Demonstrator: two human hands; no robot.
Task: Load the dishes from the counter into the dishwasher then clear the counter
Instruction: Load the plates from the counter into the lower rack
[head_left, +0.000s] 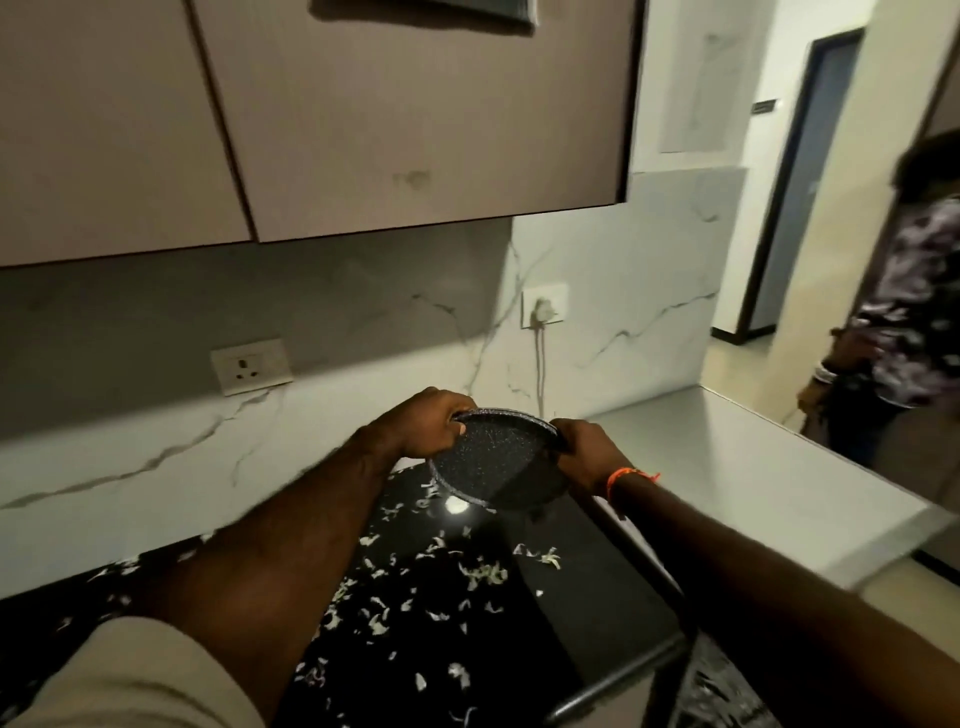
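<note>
No readable text, labels, brands or numbers anywhere. The small dark plate (763, 107) on the wall by the door is too blurred to read.

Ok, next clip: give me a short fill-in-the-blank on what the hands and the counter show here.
1. Both hands grip a dark speckled ____.
2. The right hand has an ____ thread at its wrist.
3. The left hand holds the dish's far ____.
4. The black counter is strewn with white ____.

Missing: plate; orange; rim; scraps.
</note>
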